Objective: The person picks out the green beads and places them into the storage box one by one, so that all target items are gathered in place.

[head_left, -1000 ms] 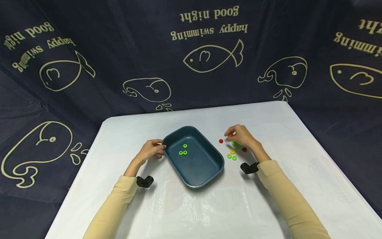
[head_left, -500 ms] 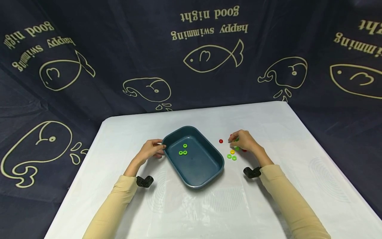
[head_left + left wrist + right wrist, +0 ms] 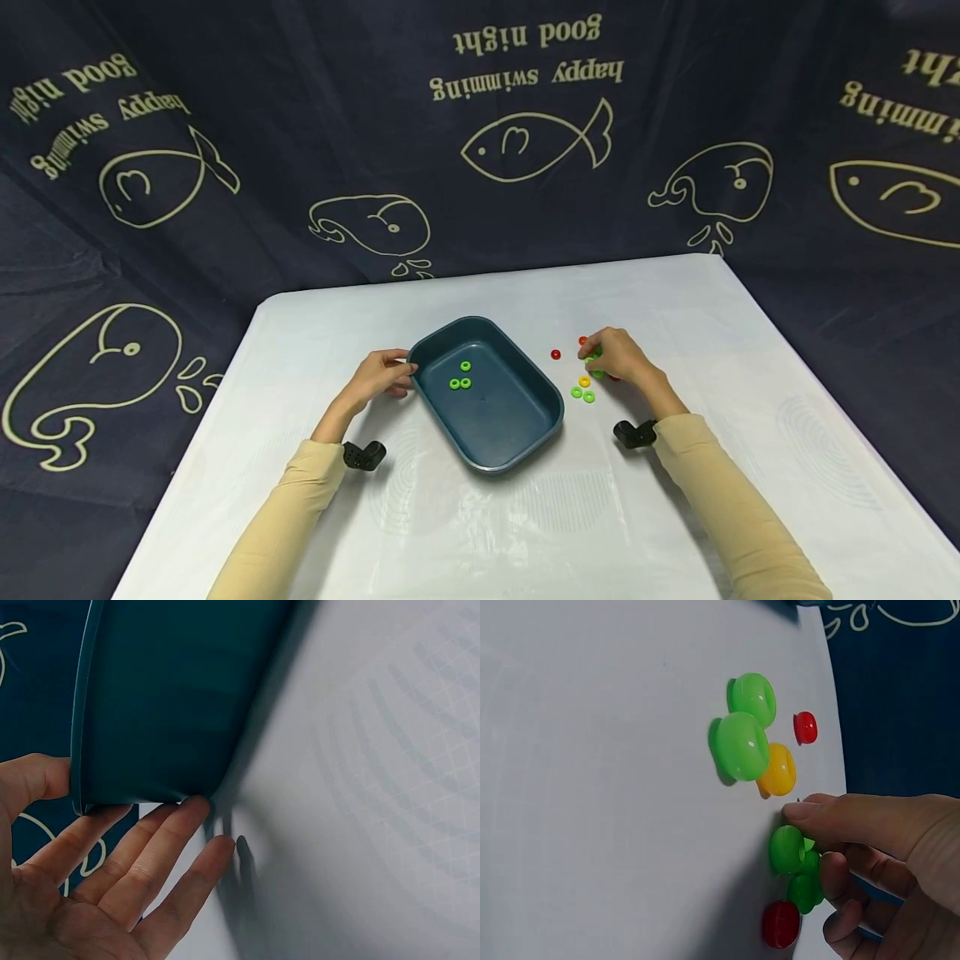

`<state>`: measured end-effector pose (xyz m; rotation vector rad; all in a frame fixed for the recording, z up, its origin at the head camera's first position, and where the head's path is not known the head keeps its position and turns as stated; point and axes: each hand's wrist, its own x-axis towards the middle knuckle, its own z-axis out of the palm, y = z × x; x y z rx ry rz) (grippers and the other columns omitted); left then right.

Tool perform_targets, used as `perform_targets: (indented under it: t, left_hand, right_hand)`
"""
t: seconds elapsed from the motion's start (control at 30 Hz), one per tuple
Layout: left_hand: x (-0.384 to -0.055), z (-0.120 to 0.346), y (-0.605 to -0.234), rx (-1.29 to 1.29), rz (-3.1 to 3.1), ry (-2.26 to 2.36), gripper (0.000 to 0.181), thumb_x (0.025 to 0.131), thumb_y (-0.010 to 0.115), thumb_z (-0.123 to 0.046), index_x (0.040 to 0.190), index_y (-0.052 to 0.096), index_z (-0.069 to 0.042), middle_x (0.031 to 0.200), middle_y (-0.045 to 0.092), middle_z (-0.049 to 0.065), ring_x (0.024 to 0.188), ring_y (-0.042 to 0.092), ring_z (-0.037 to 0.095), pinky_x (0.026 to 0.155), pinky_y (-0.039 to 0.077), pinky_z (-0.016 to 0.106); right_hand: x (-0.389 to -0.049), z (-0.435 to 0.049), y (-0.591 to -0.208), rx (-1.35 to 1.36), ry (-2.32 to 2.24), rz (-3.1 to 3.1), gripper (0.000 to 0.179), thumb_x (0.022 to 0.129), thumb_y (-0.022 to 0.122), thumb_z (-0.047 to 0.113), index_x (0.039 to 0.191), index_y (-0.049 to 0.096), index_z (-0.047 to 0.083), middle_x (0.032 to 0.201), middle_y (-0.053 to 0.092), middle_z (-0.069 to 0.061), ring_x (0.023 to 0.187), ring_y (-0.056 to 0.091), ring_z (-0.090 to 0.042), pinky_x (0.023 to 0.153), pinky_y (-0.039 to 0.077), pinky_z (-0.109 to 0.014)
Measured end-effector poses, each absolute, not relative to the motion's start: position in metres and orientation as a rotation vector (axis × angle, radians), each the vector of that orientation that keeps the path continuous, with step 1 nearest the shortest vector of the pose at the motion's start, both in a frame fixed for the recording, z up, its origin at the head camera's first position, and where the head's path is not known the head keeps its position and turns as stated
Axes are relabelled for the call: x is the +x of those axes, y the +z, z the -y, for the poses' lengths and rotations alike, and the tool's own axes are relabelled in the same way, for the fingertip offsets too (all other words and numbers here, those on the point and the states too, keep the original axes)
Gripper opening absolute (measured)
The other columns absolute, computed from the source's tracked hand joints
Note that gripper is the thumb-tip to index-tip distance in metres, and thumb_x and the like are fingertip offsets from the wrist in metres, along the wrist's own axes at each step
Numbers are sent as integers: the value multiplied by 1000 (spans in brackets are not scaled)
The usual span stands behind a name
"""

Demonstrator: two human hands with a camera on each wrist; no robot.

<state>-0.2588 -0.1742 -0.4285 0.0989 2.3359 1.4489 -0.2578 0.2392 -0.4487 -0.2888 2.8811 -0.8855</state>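
Several green rings (image 3: pixel 786 850) are lying beside the fingers of the right hand (image 3: pixel 618 354), whether pinched being unclear; the left hand (image 3: pixel 375 377) is pinching the tray (image 3: pixel 498 425); each ring is probably calling for light fingertip pressure.

Your left sleeve (image 3: pixel 273 521) and right sleeve (image 3: pixel 731 504) are plain pale beige-yellow, long and lightly creased. At each cuff you wear a black, bent-shaped wrist camera, left (image 3: pixel 364 456) and right (image 3: pixel 635 433).
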Motion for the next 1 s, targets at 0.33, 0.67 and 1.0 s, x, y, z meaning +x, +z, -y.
perform_targets:
  t: [0.33, 0.67, 1.0]
  left_hand:
    - [-260, 174, -429, 108, -2335, 1456, 54, 93, 55, -17, 139, 39, 5, 127, 55, 29, 82, 70, 13, 80, 59, 42]
    - [-259, 174, -429, 121, -2331, 1459, 54, 93, 55, -17, 139, 39, 6, 127, 55, 29, 82, 70, 14, 80, 59, 42]
    - [-258, 173, -429, 94, -2321, 1476, 51, 92, 56, -16, 137, 42, 4, 126, 56, 29, 80, 70, 12, 81, 58, 44]
  right_hand:
    - [-256, -242, -449, -251, -820, -2902, 16, 77, 73, 7, 92, 74, 3, 93, 73, -12, 79, 61, -20, 76, 51, -38]
    - [-258, -241, -446, -282, -876, -2927, 16, 77, 74, 9, 92, 74, 3, 88, 72, -10, 84, 63, -23, 80, 52, -42]
    - [-267, -227, -416, -361, -953, -2956, 20, 80, 73, 8, 99, 73, 2, 95, 71, -13, 80, 62, -23, 69, 53, -34]
